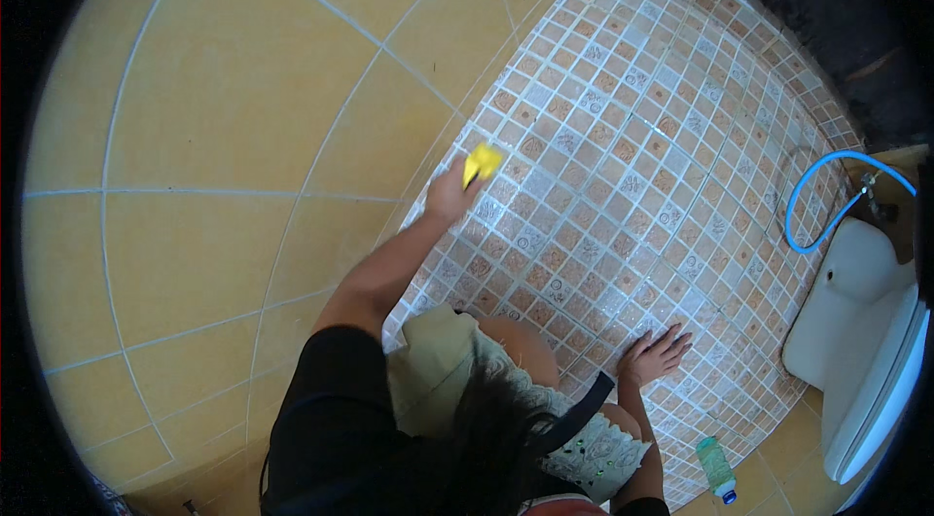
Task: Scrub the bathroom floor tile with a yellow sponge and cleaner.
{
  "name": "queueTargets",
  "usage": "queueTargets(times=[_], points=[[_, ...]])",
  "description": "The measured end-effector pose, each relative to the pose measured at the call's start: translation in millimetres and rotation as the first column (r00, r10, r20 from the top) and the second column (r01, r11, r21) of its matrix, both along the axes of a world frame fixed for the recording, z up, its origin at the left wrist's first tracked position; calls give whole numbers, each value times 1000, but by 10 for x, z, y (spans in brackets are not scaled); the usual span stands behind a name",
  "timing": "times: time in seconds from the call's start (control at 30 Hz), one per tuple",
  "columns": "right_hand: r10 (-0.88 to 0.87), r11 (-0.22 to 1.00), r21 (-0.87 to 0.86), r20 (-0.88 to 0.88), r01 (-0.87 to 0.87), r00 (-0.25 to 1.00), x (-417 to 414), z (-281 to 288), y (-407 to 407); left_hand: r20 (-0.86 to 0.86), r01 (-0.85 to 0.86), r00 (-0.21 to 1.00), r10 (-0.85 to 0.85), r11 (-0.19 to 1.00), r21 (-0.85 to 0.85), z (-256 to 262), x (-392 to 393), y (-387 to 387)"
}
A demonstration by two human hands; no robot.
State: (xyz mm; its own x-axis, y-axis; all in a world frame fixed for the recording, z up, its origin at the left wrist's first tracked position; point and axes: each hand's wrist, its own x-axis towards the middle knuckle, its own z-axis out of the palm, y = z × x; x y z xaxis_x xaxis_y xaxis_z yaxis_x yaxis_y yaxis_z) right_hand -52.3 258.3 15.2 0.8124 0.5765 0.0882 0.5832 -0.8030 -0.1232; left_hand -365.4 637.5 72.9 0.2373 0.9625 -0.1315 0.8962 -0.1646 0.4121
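The person kneels or crouches on a floor of small patterned mosaic tiles (620, 188); wet-looking glints show on it. My left hand (451, 191) is closed around a yellow brush or scrubber (482, 163), near the floor's edge beside the yellow tiled wall. The yellow thing is blurred, so its exact kind cannot be told. My right hand (657, 357) rests palm down on the mosaic tiles, fingers spread, holding nothing. A green plastic bottle with a blue cap (715, 468) lies on its side near my right forearm.
A white toilet (846, 304) stands at the far right. Above it, a blue hose (789, 217) loops out from a metal valve (868, 186) over the floor. Large yellow tiles (211, 115) cover the wall at left. A low mosaic-tiled ledge (766, 16) curves along the upper right.
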Motion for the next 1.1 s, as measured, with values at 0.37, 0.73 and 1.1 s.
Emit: queueTargets(times=[0.37, 0.73, 1.1], points=[[-37, 999, -10, -76, 36, 996, 4, 113, 64, 13, 129, 992, -128, 991, -37, 125, 283, -353], [-40, 999, -9, -102, 39, 994, 10, 115, -2, 86, 358, 934, -348, 914, -188, 34, 792, -532], [-26, 999, 44, -116, 31, 993, 41, 139, 28, -40, 246, 969, -244, 968, 53, 11, 1979, 481]])
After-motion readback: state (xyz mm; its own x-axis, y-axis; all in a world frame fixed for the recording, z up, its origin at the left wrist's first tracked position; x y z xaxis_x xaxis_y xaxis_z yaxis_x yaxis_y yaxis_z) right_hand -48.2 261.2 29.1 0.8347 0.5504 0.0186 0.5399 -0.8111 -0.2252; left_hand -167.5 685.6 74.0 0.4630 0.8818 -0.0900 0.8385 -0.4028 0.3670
